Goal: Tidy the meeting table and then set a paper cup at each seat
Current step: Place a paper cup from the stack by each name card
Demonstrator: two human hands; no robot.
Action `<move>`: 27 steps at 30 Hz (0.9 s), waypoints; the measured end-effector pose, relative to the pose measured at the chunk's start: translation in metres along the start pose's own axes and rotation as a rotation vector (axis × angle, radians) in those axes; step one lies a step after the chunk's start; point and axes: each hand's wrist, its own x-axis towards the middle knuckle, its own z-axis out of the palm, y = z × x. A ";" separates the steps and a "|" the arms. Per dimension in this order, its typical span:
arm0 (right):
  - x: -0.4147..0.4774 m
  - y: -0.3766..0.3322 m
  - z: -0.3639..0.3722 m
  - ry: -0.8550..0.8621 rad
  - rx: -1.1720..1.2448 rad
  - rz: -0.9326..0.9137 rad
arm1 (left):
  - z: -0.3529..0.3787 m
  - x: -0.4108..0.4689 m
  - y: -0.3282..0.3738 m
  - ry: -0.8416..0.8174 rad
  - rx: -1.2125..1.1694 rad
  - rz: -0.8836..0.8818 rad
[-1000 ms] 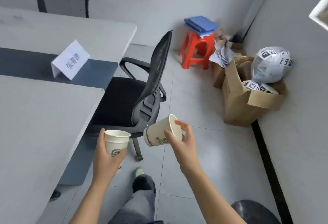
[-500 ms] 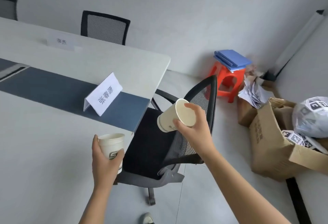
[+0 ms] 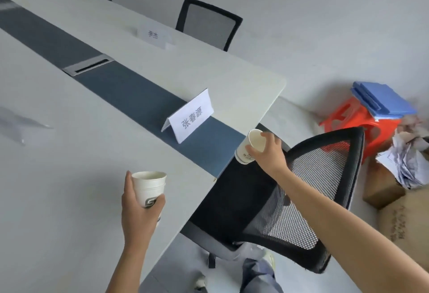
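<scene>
Paper cup (image 3: 256,141) tilts in right grip (image 3: 269,154), while left grip (image 3: 137,215) clasps upright cup stack (image 3: 149,187).

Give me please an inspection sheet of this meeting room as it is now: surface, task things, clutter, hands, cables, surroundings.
Surface: meeting table, white with a blue centre strip; near name card and far name card stand on it.
Job's things: stack of paper cups, upright; single paper cup, tilted, near the table's end edge.
Clutter: blurred object at the left edge, cannot tell what.
Hands: left hand grips the stack; right hand holds the single cup.
Cables: nothing seen; cable hatch in the strip.
Surroundings: black mesh office chair, far chairs, red stool with blue folders, cardboard box, crumpled paper.
</scene>
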 end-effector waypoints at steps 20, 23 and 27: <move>0.210 0.009 0.034 -0.278 -0.273 -0.305 | 0.134 -0.044 0.060 0.355 0.012 -0.202; 0.214 0.015 0.031 -0.322 -0.234 -0.292 | 0.146 -0.061 0.068 0.405 0.045 -0.190; 0.203 0.021 0.020 -0.380 -0.206 -0.315 | 0.148 -0.080 0.069 0.452 0.097 -0.166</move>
